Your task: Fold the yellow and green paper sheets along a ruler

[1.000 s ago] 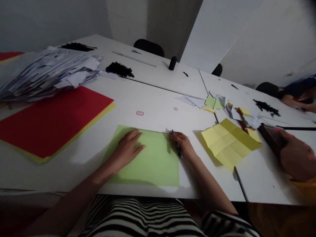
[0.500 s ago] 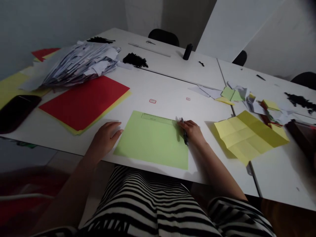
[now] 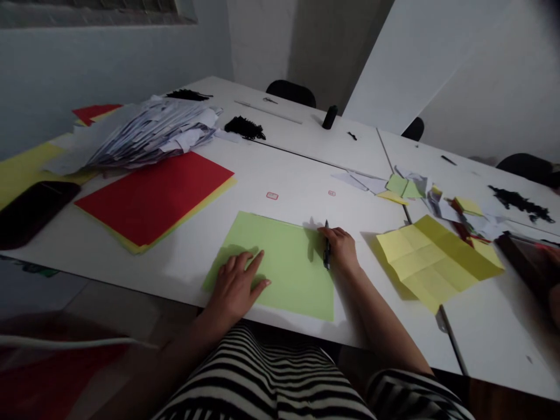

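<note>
Returning from the left, the left hand (image 3: 234,289) spreads open over the green sheet (image 3: 297,274), gripping nothing, apparently steadying it; the right hand (image 3: 343,249) keeps a pen (image 3: 326,258) pinched.

Green sheet (image 3: 289,262), black-and-white striped clothing (image 3: 280,373)

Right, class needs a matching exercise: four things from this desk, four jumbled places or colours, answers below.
1. pen
2. left hand
3. flat red sheet
4. creased sheet

A. yellow, to the right of the pen
B. over the light green sheet
C. in the right hand
D. to the left of the light green sheet

Pairs: 1-C, 2-B, 3-D, 4-A
</note>
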A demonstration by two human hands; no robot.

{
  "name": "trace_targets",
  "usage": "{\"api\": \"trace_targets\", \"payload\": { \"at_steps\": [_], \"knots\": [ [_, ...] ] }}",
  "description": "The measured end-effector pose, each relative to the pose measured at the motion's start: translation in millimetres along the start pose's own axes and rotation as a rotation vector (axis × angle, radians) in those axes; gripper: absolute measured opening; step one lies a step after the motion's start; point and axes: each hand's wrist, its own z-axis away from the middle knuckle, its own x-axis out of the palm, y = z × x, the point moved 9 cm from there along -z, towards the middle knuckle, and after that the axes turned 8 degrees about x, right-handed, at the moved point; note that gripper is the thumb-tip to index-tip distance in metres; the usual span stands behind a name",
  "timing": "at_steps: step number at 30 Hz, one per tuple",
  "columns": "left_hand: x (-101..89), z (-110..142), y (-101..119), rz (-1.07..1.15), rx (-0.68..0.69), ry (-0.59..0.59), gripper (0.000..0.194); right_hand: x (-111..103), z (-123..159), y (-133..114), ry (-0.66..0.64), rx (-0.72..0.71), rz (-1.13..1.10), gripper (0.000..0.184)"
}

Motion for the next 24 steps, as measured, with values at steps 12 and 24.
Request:
{"api": "trace_targets", "payload": {
  "at_steps": [12,24],
  "knots": [
    [25.3,-67,14,0.032,0.203,-0.132,0.041,-27,8,23,0.172,-0.043,-0.144,0.03],
    [21.2,-87,-10,0.269,0.365,-0.246,0.031,-3,0,17,0.102,0.0,-0.028,0.03]
  ]
}}
